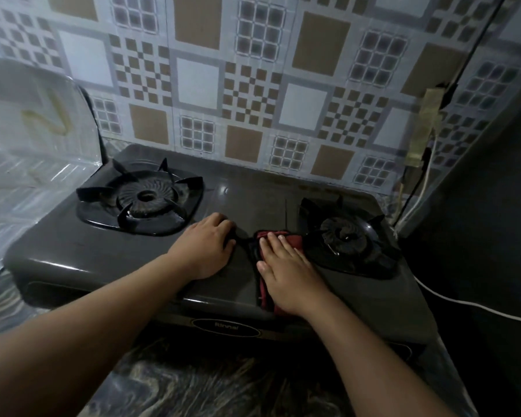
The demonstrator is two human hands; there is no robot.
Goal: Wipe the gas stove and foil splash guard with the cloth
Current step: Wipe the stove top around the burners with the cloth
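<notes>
A dark two-burner gas stove [247, 188] stands on the counter. A red and black cloth [263, 291] lies folded on the stove top between the burners. My right hand [289, 272] presses flat on the cloth, fingers together and pointing away. My left hand [206, 248] rests on the stove top just left of the cloth, fingertips curled over a dark corner of it. The left burner [142, 200] and right burner [348, 236] carry black pan supports. The foil splash guard [36, 164] stands at the stove's left side.
A patterned tiled wall [253, 85] rises behind the stove. A white cable [463, 305] runs along the right of the stove, and taped wiring [424, 127] hangs on the wall at right. A marbled counter [193, 386] lies in front.
</notes>
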